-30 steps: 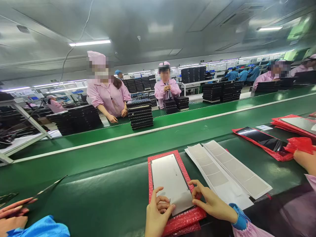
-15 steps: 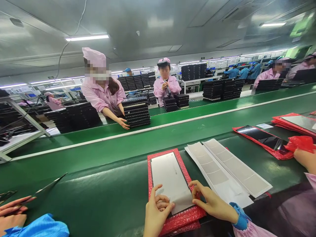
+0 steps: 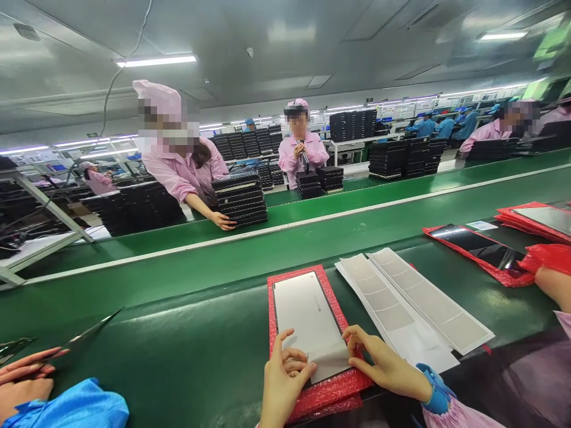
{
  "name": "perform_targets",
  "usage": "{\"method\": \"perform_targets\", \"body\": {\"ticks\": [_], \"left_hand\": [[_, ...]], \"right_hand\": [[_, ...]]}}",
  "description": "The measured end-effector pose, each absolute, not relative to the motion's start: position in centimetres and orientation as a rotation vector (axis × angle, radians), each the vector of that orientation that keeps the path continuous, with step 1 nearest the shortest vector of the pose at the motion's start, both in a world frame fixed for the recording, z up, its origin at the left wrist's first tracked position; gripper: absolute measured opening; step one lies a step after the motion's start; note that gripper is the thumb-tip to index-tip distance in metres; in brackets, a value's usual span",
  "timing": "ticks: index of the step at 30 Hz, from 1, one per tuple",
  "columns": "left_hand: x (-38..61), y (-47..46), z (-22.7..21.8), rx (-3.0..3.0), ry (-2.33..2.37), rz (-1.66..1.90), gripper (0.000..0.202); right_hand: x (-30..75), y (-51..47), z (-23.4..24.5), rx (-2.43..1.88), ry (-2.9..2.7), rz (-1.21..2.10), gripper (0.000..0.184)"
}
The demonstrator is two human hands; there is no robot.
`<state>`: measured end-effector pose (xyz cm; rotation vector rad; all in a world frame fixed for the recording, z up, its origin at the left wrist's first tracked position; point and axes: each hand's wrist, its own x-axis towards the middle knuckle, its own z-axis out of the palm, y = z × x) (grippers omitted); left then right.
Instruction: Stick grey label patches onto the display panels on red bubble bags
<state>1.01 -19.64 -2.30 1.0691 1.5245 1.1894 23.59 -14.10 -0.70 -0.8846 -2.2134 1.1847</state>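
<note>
A flat screen panel with a white back and dark edges lies on red bubble wrap in front of me. Across its lower end stretches a thin greyish film piece, faint against the white. My left hand is over the lower left of the panel, thumb and curled fingers closed at the film's left end, index finger raised. At the panel's right edge, my right hand pinches the film's other end between thumb and fingers. The exact grip is partly hidden by the fingers.
White sheets with grey film pieces lie to the right. Beyond them are a dark screen on red wrap and a co-worker's hand. Another co-worker's hand is at left. Across the green conveyor, a person touches stacked black panels.
My hands stay almost still over the panel. Across the conveyor, the person and the black stack have shifted slightly left. The whole view has moved a little.
</note>
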Motion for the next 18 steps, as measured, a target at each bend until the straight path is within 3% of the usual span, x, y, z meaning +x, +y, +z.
{"method": "perform_targets", "body": {"ticks": [18], "left_hand": [[1.3, -20.1, -1.1, 1.038, 1.536, 1.172, 0.072]], "right_hand": [[23.5, -14.6, -0.9, -0.941, -2.226, 1.147, 0.022]]}}
